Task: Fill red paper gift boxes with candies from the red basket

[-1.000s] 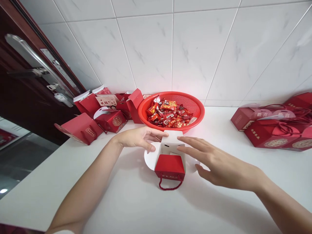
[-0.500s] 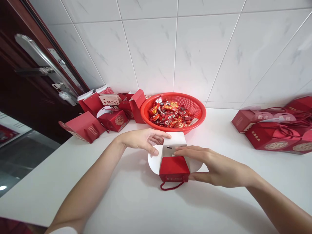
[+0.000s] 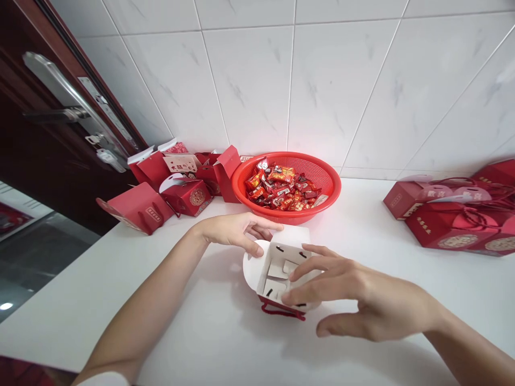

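Observation:
A small red paper gift box with a white inside stands on the white table, its top flaps folded outward and a red cord handle hanging at the front. My left hand grips its far left side, thumb by the rounded white flap and fingers at the back flap. Over the right side and front edge of the box hovers my right hand, its fingers spread and holding nothing. The box's right flap is mostly hidden under that hand. Inside, the white bottom flaps are visible.
Behind the box, a red plastic basket holds many wrapped candies. Several red gift boxes stand at the left, near a dark door. More red boxes with cord handles are grouped at the right. A tiled wall bounds the back.
The front flap has gone from folded over the opening to folded outward, so the inside shows. My right hand has moved nearer to me with its fingers spreading; my left hand stays put.

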`<state>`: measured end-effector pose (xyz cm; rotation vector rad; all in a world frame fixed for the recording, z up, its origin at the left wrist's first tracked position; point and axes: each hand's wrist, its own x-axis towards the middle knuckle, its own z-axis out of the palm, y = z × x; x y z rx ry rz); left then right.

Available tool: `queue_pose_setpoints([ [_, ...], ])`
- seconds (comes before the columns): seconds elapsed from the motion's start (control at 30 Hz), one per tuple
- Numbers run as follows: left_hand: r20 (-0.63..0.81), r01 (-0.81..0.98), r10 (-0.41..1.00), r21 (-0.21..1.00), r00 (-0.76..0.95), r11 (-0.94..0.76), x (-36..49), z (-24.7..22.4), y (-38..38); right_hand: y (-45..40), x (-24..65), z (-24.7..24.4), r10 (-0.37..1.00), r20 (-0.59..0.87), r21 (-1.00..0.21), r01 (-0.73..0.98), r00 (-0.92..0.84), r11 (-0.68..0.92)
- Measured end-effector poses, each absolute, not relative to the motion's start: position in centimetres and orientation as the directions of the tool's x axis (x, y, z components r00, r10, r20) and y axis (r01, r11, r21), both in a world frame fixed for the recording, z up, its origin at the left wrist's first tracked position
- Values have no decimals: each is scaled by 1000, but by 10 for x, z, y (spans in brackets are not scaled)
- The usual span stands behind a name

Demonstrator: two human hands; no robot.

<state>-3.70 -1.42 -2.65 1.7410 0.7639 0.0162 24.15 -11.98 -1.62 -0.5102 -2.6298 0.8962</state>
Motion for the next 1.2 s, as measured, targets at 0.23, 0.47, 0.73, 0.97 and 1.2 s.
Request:
queue_pose_setpoints([
  [0.23,-376,598,592,767,712,-232,-29,-17,-26,-154,208,-43,469,481,-125,471,-740,873],
  [0.47,-275,657,668,624,691,-423,-26,0,-51,-166,200,-47,263,492,87,347,-830,934],
  [0.73,-332,768,722,480,607,-425,-23,3,-60,-165,204,-48,322,417,2,355,-850,935],
  [0.97,-303,769,735,459,607,-446,-25,2,-65,-168,200,-62,304,489,71,385,-818,920],
  [1.2,-102,772,789,312,606,-554,-20,13,-96,-174,192,-71,242,592,145,398,-769,906],
])
